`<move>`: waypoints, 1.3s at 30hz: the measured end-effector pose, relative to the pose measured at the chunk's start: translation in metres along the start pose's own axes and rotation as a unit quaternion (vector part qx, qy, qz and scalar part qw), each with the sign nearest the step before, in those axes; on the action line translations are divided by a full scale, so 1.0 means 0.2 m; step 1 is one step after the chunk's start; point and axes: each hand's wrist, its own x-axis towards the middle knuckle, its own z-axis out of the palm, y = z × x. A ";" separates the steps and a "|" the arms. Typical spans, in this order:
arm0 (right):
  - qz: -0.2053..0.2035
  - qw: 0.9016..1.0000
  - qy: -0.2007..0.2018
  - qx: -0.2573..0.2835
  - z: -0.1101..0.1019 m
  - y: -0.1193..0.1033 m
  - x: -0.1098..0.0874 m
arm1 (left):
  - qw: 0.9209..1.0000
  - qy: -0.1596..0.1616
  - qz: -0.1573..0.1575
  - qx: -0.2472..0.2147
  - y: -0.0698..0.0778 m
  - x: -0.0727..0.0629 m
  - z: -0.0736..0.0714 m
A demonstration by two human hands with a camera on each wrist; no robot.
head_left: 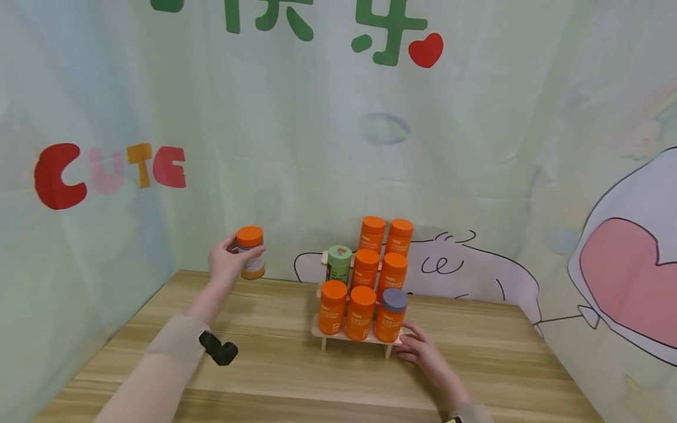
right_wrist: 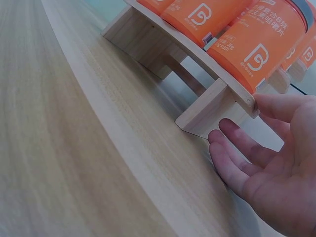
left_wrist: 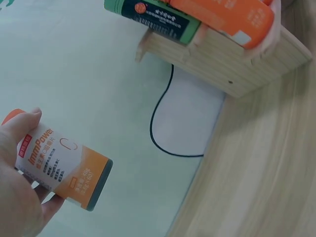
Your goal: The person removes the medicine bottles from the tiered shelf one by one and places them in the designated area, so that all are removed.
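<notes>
On the bench [head_left: 259, 376] stands a tiered rack [left_wrist: 222, 64]; my right grip [head_left: 423, 351], fingers relaxed, touches its edge. My left grip [head_left: 224, 259] pinches a jar [head_left: 252, 265], raised left of the rack; only the left wrist view lets me read its ImmPower label [left_wrist: 47, 154].

Cannot see all of held jar [left_wrist: 61, 167], partly covered by left hand [left_wrist: 16, 197], nor bases of back-row jars [head_left: 372, 237], behind middle-row jars [head_left: 365, 272]

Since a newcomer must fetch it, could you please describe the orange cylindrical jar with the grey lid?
On the woodgrain table stands a pale wooden tiered rack. On its front tier, nearest the right hand, is the orange cylindrical jar; its grey lid differs from its neighbours' orange lids.
</notes>
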 end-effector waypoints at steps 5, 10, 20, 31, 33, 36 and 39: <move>-0.001 1.000 0.003 -0.003 -0.02 0.00 -0.01 | 1.000 0.001 -0.006 0.011 -0.08 -0.01 -0.05; 0.001 1.000 0.000 -0.005 -0.03 0.01 0.00 | 1.000 0.010 -0.013 0.013 -0.18 -0.01 -0.11; 0.002 1.000 -0.003 -0.002 -0.02 0.01 0.00 | 0.998 0.038 -0.045 0.031 -0.34 0.00 -0.23; 0.001 1.000 0.003 -0.008 0.00 -0.01 0.00 | 0.993 0.075 -0.064 0.064 -0.49 0.01 -0.28; 0.001 1.000 0.005 -0.008 0.00 -0.01 0.00 | 0.993 0.072 -0.062 0.064 -0.51 0.01 -0.28; 0.001 1.000 0.010 -0.005 -0.01 -0.01 0.00 | 0.993 0.078 -0.068 0.061 -0.53 0.01 -0.27; 0.002 1.000 0.012 0.000 -0.01 0.00 0.00 | 0.991 0.095 -0.076 0.052 -0.54 0.01 -0.26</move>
